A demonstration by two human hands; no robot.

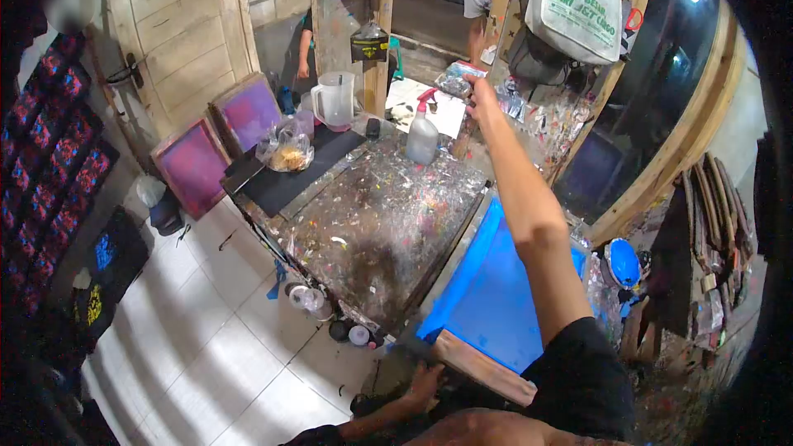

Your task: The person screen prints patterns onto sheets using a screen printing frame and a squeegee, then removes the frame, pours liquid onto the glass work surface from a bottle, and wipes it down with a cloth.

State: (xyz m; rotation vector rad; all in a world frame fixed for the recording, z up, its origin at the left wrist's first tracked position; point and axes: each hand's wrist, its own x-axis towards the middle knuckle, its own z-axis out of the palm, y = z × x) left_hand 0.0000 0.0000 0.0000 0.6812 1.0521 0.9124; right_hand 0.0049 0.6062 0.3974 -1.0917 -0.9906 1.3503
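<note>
My right arm stretches forward over the blue screen frame (487, 289). At the far end, my right hand (479, 99) is closed on the edge of a clear plastic packet (457, 81) with dark contents and some red and blue on it. Just below it are a white sheet (444, 112) and a spray bottle (422, 142) with a red trigger. Low in the view, my left hand (425, 386) is beside the frame's wooden edge (483, 369). Shadow obscures its fingers, and I cannot tell whether it touches the wood.
A paint-spattered table (388, 223) bears a plastic jug (334, 101) and a clear bag (287, 147) with yellowish contents. Purple screens (192, 167) lean at left. A blue bowl (622, 263) is at right. Other people are partly visible outside the opening.
</note>
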